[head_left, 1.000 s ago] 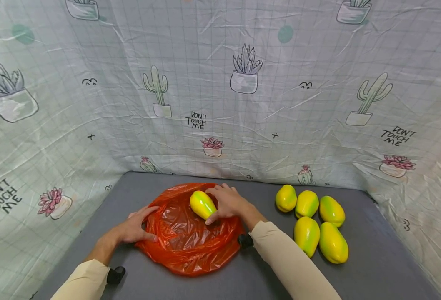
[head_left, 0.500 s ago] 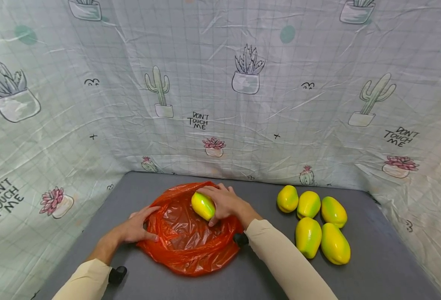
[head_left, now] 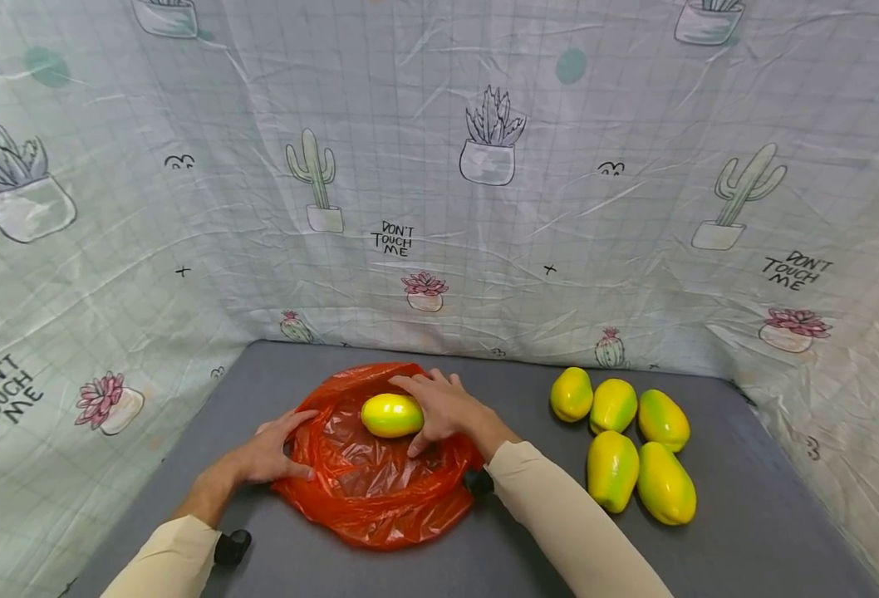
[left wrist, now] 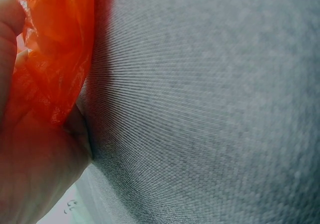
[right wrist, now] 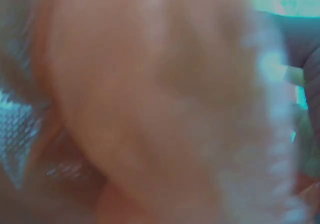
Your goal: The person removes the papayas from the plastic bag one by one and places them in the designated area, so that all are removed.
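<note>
A red plastic bag (head_left: 380, 519) lies with its wide mouth spread upward. At its left rim my left hand (head_left: 267, 455) holds the plastic between spread thumb and fingers; in the left wrist view the orange-red film (left wrist: 55, 48) drapes over the palm. Inside the mouth lies a glossy yellow-green papaya-like fruit (head_left: 390, 415) on its side. My right hand (head_left: 443, 411) is right beside this fruit, thumb and fingers spread around its right end without curling on it. The right wrist view is mostly filled by the blurred hand (right wrist: 150, 93).
Several similar yellow-green fruits (head_left: 613, 472) sit grouped on the right side of the grey table (head_left: 529, 531). A pale cloth (head_left: 439, 191) printed with cacti hangs behind the table and along both sides.
The fruit has turned from slanted to nearly level and shifted left, out of my right hand's hold. The right fingers have spread. My left hand has stayed at the bag's rim.
</note>
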{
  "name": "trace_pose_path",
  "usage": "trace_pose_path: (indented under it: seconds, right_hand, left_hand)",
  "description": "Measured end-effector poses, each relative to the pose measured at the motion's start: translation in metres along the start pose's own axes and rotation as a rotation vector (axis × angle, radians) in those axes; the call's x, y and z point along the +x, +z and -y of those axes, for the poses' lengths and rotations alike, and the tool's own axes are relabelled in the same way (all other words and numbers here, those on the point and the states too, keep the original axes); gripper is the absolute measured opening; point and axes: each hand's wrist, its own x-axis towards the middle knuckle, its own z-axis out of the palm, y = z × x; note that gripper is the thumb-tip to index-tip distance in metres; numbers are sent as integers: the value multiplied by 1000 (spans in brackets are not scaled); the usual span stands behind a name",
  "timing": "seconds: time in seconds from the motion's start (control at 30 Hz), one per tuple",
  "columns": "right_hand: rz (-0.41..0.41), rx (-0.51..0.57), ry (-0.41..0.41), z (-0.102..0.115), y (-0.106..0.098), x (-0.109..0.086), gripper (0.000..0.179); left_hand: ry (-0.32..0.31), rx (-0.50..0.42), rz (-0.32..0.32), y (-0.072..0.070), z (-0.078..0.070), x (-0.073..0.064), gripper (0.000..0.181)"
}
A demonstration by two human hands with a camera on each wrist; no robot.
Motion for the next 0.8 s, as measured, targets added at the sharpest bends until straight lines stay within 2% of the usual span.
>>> trace_pose_path:
  seconds: [0.23,0.4,0.63,0.8]
  right_hand:
    - [22,-51,37,11,0,-2,95]
    - [18,-81,37,15,1,-8,101]
    - [19,-133,-31,20,-7,-21,100]
    - [-37,-174,-106,22,-13,-24,95]
  left_hand:
    - [-1,3,7,1,2,0,100]
    - [-6,-1,10,1,2,1,101]
    - [2,-1,5,-1,1,0,101]
    - [9,0,2,0,2,0,101]
